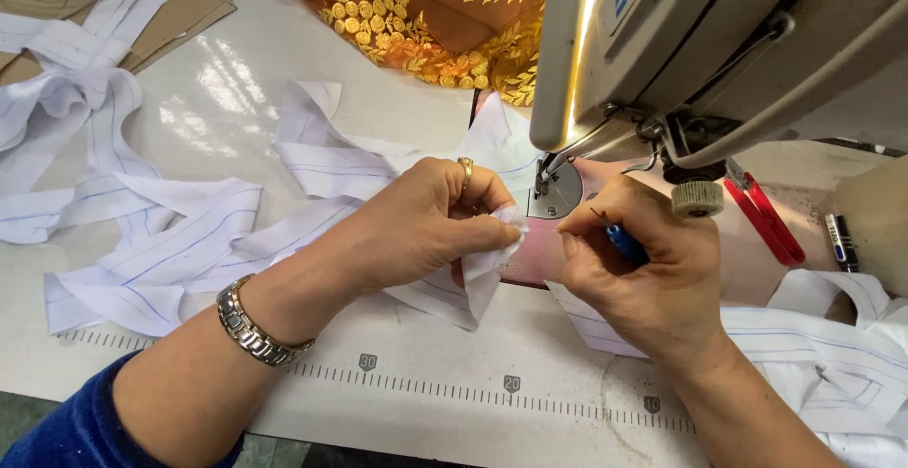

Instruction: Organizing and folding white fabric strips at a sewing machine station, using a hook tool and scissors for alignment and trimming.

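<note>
Fingers of my left hand [426, 227] pinch the corner of a white fabric piece [482, 274], just in front of the sewing machine [719, 43]. That piece hangs with its long axis running down and away from the needle plate [558, 194], its pinched tip pointing right toward my other hand. My right hand [643, 279] curls shut around one blue-handled tool [624, 241], tip aimed left at the corner. One red pair of snips [766, 222] lies right of the machine; several more white strips [151, 241] lie left.
</note>
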